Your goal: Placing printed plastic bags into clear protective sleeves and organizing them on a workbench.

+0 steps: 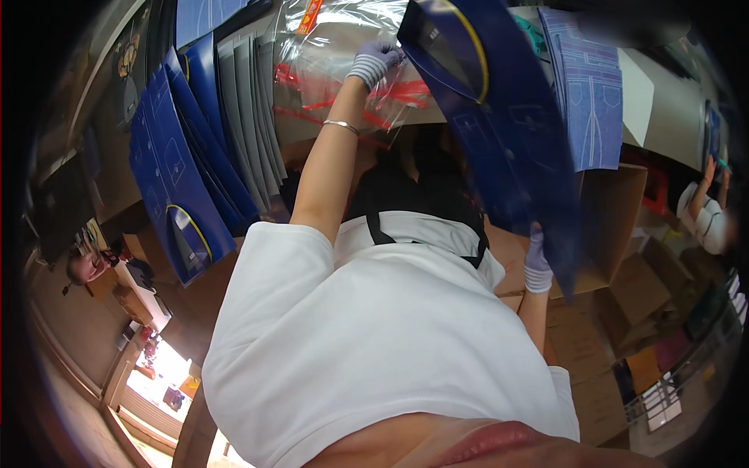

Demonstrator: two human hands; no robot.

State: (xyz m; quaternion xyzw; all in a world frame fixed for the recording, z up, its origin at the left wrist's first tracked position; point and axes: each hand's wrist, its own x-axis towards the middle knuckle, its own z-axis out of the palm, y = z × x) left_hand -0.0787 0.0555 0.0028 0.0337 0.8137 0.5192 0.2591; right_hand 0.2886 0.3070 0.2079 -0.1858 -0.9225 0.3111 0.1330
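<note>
My left hand [375, 62], in a pale purple glove with a striped cuff, is closed at the edge of a clear plastic bag [331, 51]. Red strips show on the pile of clear bags around it. My right hand [537, 261], gloved alike, grips the near end of a large dark blue printed cardboard sleeve [507, 148]. That sleeve stands tilted, its far end up close to my left hand, and has a yellow-edged curved cutout. Part of my right hand's fingers is hidden behind the sleeve, whose near edge is blurred.
At the left, several similar blue sleeves [168, 156] lean beside a row of grey sheets [248, 117]. Lighter blue printed sheets [589, 101] lie at the table's right. An open cardboard box [616, 226] stands below them. Another person [706, 210] works at the far right.
</note>
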